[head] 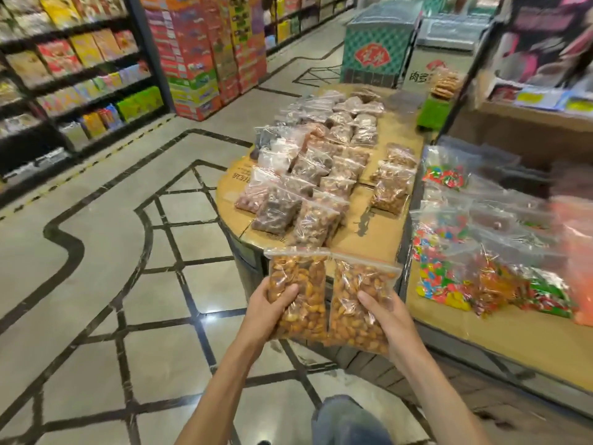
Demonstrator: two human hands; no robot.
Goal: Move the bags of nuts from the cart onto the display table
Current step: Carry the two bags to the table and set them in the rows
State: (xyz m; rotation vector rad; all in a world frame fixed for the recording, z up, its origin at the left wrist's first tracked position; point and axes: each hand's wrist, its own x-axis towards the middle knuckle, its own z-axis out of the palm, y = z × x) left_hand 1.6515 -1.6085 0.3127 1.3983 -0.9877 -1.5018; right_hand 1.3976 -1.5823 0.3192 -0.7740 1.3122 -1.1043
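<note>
I'm gripping 2 nut bags, one in my left hand (271, 300) and one in my right hand (383, 311), long axes pointing away. The display table (373, 234) lies just beyond, its bare strip nearer my right.

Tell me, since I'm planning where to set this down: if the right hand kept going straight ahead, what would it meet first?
Probably the near edge of the display table: the right hand, holding a nut bag, points there. Depth is unclear.

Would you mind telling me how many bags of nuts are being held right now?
2. One bag of nuts is in the left hand, the other bag in the right hand, side by side before the display table.
</note>
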